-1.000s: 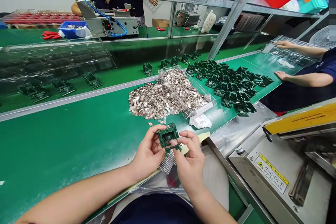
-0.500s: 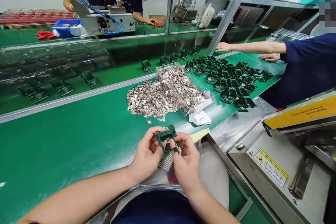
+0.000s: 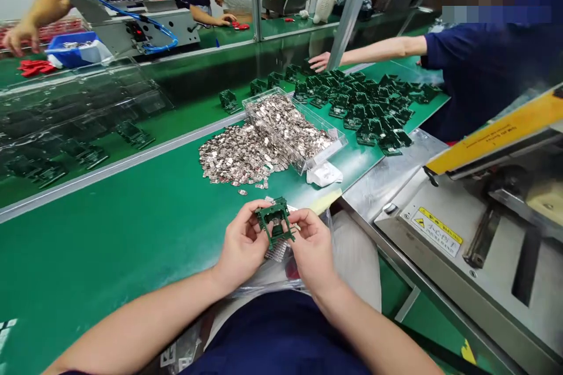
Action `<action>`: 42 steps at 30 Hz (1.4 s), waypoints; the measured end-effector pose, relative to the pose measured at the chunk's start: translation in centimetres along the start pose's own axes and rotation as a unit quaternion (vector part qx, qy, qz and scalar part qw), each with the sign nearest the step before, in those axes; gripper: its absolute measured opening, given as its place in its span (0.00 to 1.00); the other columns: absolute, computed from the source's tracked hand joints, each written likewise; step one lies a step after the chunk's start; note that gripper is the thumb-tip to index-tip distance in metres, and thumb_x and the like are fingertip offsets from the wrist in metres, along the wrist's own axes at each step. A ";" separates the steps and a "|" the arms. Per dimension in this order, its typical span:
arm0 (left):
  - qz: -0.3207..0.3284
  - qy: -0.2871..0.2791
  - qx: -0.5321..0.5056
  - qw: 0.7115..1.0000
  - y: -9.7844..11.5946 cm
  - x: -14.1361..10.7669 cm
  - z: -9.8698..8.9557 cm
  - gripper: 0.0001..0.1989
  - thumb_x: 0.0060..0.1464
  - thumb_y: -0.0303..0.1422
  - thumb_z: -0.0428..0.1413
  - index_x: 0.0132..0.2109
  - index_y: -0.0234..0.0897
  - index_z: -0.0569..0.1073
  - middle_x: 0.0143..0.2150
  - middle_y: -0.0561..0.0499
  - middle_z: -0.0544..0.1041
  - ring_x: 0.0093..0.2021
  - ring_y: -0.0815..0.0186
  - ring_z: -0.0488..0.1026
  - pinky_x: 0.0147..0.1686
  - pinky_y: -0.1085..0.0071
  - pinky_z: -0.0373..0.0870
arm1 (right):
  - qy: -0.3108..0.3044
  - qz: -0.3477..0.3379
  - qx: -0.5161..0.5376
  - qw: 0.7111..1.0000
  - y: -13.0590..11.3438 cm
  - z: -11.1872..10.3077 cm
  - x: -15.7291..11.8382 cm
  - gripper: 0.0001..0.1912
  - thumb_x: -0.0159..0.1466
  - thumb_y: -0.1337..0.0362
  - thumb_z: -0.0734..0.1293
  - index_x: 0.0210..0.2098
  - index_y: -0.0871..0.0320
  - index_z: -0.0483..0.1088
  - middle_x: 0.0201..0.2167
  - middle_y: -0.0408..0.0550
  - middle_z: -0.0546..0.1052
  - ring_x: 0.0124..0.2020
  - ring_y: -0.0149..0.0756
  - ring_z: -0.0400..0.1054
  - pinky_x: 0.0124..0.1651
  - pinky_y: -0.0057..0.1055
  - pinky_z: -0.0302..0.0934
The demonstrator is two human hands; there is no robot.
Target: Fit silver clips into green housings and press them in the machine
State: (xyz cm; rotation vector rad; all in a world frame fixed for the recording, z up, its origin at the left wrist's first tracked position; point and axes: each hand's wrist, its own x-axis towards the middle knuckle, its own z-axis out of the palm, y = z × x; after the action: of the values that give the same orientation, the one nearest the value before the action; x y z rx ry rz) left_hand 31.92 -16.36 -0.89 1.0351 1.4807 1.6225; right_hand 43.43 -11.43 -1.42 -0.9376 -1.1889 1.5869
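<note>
A small dark green plastic frame part [image 3: 274, 222] is held up between both hands just above the near edge of the green table [image 3: 109, 234]. My left hand [image 3: 240, 249] grips its left side with thumb and fingers. My right hand [image 3: 313, 249] pinches its right side. Under the hands lies a strip of small silver metal pieces [image 3: 276, 252] on a clear plastic bag. Beyond them a loose heap of silver metal clips [image 3: 233, 155] spreads on the table beside a clear tray [image 3: 325, 149] filled with the same clips.
Several green frame parts [image 3: 365, 102] lie in a pile at the right, where a co-worker's hand [image 3: 320, 61] reaches in. A metal machine with a yellow bar [image 3: 492, 129] stands at the right. A white cloth [image 3: 324, 174] lies by the tray. Clear trays [image 3: 88, 111] sit on the left belt.
The view has tilted down and drifted, so everything sits higher and further left. Both hands keep the green part and turn it slightly. The co-worker at the right has leaned in over the pile.
</note>
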 end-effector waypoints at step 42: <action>0.005 -0.064 -0.018 0.998 -1.3 -0.8 0.3 0.15 0.58 0.32 0.56 0.52 0.41 0.66 0.42 0.49 0.73 0.41 0.67 0.72 0.42 0.73 0.71 | -0.086 -0.201 -0.260 0.940 -2.3 -3.7 -0.4 0.07 0.63 0.66 0.67 0.34 0.53 0.78 0.30 0.46 0.71 0.31 0.35 0.67 0.31 0.30 0.62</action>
State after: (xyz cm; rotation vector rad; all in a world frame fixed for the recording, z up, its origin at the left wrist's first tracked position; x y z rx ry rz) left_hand 32.50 -16.78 -2.28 1.1064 1.3587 1.5553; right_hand 47.51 -10.55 -0.08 -0.8122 -1.8487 1.0549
